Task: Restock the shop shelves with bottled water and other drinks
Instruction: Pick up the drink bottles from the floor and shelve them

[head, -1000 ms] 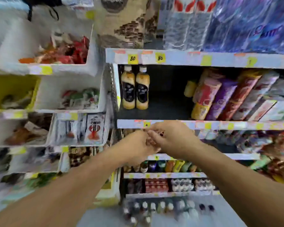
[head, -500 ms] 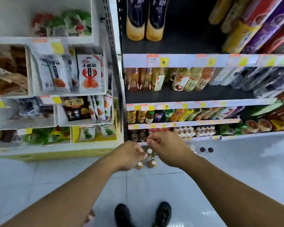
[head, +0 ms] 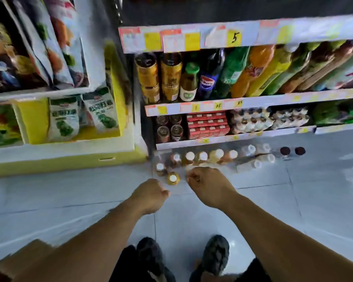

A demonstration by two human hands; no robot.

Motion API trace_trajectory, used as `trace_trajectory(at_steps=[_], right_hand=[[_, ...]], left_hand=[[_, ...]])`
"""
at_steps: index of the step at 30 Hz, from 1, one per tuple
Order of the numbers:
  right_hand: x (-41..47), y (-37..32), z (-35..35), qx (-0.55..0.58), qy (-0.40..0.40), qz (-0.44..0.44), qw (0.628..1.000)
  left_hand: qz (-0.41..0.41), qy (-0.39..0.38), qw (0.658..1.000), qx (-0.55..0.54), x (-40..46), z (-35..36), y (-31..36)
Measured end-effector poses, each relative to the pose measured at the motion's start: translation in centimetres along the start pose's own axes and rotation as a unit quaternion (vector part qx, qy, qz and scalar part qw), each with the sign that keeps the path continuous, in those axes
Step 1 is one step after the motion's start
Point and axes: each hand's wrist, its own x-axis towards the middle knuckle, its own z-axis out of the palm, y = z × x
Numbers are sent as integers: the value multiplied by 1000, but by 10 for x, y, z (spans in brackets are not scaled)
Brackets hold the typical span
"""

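Note:
Several small white-capped drink bottles (head: 202, 156) stand in clear wrap on the tiled floor at the foot of the drinks shelf (head: 222, 139). One yellow bottle (head: 173, 178) stands nearest, between my hands in the view. My left hand (head: 151, 195) hovers with its fingers curled into a fist, and I see nothing in it. My right hand (head: 205, 185) is just right of it, fingers also curled, with nothing visible in its grip. The two hands are apart and above the floor.
Cans (head: 167, 128), red cartons (head: 207, 125) and tall bottles (head: 240, 76) fill the lower shelves. Two dark-capped bottles (head: 291, 151) stand on the floor to the right. A yellow snack rack (head: 65, 159) stands left, a cardboard box (head: 18, 259) bottom left, my shoes (head: 151, 253) below.
My view has tilted down from the upper shelves to the floor. My hands, which touched each other a second ago, have drawn apart.

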Motion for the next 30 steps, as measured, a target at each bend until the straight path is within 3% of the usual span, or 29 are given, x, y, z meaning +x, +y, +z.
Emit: trace_trajectory(at_steps=[10,20,23,26,30], right_hand=[[167,87,126,-25,-22,16,999],[201,122,163,-76,-14,-3,997],[200,117,159,-67,-22,-18,997],[197,112,141,-22,-41,-42,998],[182,103,105,52,-97,-80,991]], left_hand=[[43,85,992,81,211,93,-59],[98,155,964,192,251,132,-67],[116,170,964,168,241,124,-61],[144,165,974,59,225,103,-50],[161,151,975,-7,201,60,-32]])
